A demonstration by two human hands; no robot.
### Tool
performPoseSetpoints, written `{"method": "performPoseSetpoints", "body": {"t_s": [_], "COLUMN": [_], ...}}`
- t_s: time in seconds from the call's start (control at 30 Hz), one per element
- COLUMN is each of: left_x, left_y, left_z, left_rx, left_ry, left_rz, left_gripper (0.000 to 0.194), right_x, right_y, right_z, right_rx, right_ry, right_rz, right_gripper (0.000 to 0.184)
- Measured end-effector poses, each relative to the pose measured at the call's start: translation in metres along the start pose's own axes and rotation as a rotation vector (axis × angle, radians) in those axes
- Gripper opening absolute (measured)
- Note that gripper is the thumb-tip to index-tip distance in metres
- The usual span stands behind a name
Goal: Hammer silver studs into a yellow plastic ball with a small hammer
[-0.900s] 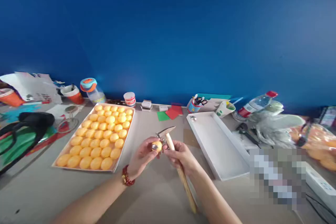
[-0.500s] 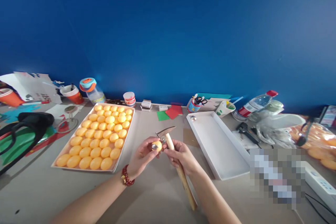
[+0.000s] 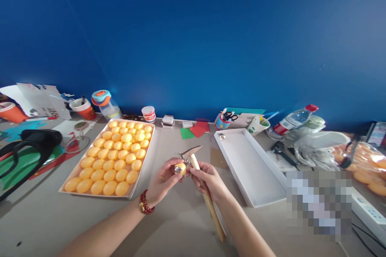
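Note:
My left hand (image 3: 165,176) is closed around an orange ball (image 3: 181,167), with crumpled silver foil over part of it. My right hand (image 3: 208,178) grips the light wooden handle (image 3: 211,204) of a tool like a small hammer; its thin, pointed dark head (image 3: 192,151) is uppermost. The handle slants down toward me. The two hands are close together, and more silver foil (image 3: 185,161) shows between them, beside the tool's head. On the left, a shallow box (image 3: 130,192) holds rows of similar orange balls (image 3: 110,174).
A long white tray (image 3: 256,182) lies to the right with a small silver foil piece (image 3: 221,136) in its far corner. Along the blue wall stand a drinking bottle (image 3: 105,102), a pen cup (image 3: 222,121) and a water bottle (image 3: 292,120). A power strip (image 3: 369,209) lies far right.
Almost nothing differs. Both hands keep their hold and place, with only a very slight shift of the ball and the tool.

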State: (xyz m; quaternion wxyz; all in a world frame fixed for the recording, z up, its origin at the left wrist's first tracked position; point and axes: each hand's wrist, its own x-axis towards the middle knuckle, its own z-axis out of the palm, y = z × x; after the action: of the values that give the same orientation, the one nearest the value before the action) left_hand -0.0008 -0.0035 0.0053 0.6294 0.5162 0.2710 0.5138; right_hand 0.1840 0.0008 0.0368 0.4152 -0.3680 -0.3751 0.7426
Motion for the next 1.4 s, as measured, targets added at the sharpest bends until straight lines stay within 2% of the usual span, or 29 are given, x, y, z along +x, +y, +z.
{"method": "performPoseSetpoints", "body": {"t_s": [0.27,0.57,0.8,1.03,1.4], "left_x": [-0.0004,-0.0013,-0.0067,-0.0078,-0.0053], "left_y": [0.0031,0.0002,0.0016,0.0024,-0.001], "left_z": [0.0016,-0.0001,-0.001,-0.0028,0.0], "left_rx": [0.009,-0.001,0.085,0.191,0.027], "left_ry": [0.002,-0.022,-0.141,-0.174,-0.167], "left_rz": [-0.015,-0.003,-0.029,0.015,-0.041], "left_gripper": [0.029,0.031,0.046,0.049,0.046], "right_x": [-0.001,0.0009,0.0019,0.0017,0.0033], "right_y": [0.0021,0.0008,0.0042,0.0045,0.0057], "right_z": [-0.0021,-0.0028,-0.0007,0.002,0.0019], "right_rx": [0.001,0.037,-0.015,-0.049,-0.134], "right_ry": [0.059,0.052,0.066,0.078,0.202], "right_rz": [-0.022,0.007,-0.001,-0.015,-0.046], "right_gripper": [0.017,0.019,0.024,0.03,0.035]}}
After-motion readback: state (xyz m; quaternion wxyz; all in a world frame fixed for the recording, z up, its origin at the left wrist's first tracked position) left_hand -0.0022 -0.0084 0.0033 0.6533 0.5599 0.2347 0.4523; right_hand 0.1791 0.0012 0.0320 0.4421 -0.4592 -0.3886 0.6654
